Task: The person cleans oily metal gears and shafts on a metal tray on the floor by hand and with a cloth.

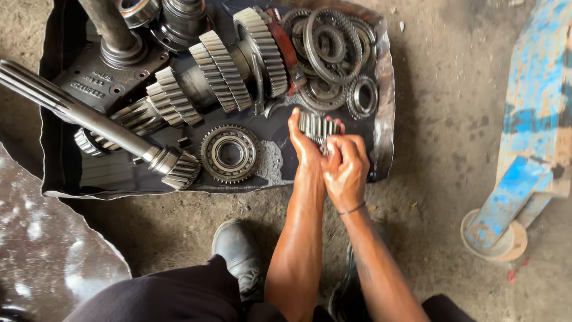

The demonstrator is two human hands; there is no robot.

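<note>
The gear (319, 127) sits upright between 2 hands above the lower right corner of the tray (59, 179), teeth outward. The left hand (305, 143) cups it from 9 o'clock, thumb raised along its rim, probably so the teeth stay free to turn or inspect. The right hand (345, 164) closes on it from 5 o'clock, fingers curled tight over the near edge; both hands grasp the same gear, neither is slack. A thin band (351, 209) rings the right wrist.

Outward from the gear, at 9 o'clock, 1 bearing (229, 153) lies flat on the oily tray floor, likely set down alone so it stays clean of the pile. At 12 o'clock, loose rings (330, 45) lie stacked and overlapping: at least 5, though the overlap hides the exact count. At 10 o'clock, 1 cluster shaft (208, 83) lies on its side with 4 toothed sections showing. Beyond it, 1 long splined shaft (83, 116) rests slantwise across the tray, its end overhanging the left rim because it is longer than the tray. At 11 o'clock stands 1 housing (107, 74) with a tube rising from it.

At 7 o'clock from the gear, 1 shoe (238, 253) rests on the dirt floor (429, 197). At 3 o'clock stands 1 blue stand (530, 143).
</note>
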